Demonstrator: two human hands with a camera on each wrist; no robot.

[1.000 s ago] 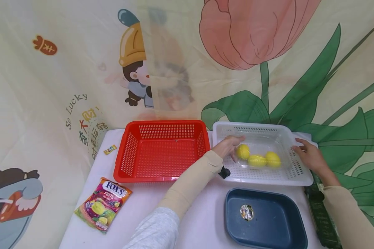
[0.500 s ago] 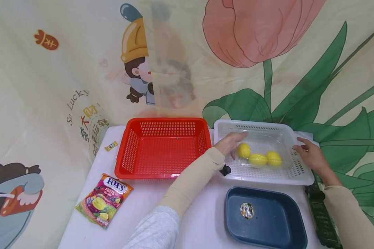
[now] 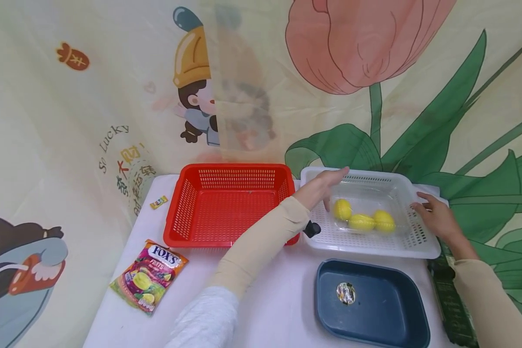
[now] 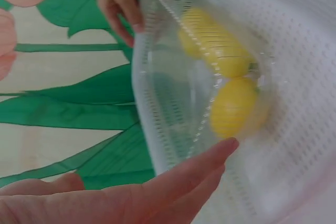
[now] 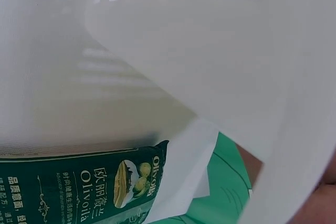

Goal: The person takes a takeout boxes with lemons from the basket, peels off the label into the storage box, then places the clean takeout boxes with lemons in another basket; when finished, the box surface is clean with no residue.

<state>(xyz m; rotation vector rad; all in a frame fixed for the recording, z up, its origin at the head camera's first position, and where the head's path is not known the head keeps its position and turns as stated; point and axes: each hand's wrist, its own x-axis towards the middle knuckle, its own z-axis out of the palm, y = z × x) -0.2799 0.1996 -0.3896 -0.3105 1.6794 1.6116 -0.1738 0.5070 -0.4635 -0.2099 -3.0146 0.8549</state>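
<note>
A white perforated basket [image 3: 343, 248] holds a clear plastic clamshell box [image 3: 376, 197] with yellow lemons [image 3: 362, 222] inside. Over the basket's left part hovers my left hand [image 3: 319, 187], fingers stretched out, holding nothing. In the left wrist view its fingertips appear near the box [image 4: 173, 85], without a visible grip. My right hand [image 3: 438, 218] holds the basket's right rim with thumb and fingers. The right wrist view shows mostly the basket's pale outer wall [image 5: 173, 40], and that hand is largely cut off at the edge.
A red basket [image 3: 230, 243] stands to the left. Nearer are a dark blue tray [image 3: 387, 309] with a shiny round sticker [image 3: 345, 293], a Fox's candy bag [image 3: 150, 278] and a small wrapped candy [image 3: 158, 202]. A green Olivoila package [image 3: 450, 299] lies at right.
My left hand has risen slightly toward the basket's back edge, its fingers moving off the box's left side. The right hand stays at the rim. The head view has shifted a little.
</note>
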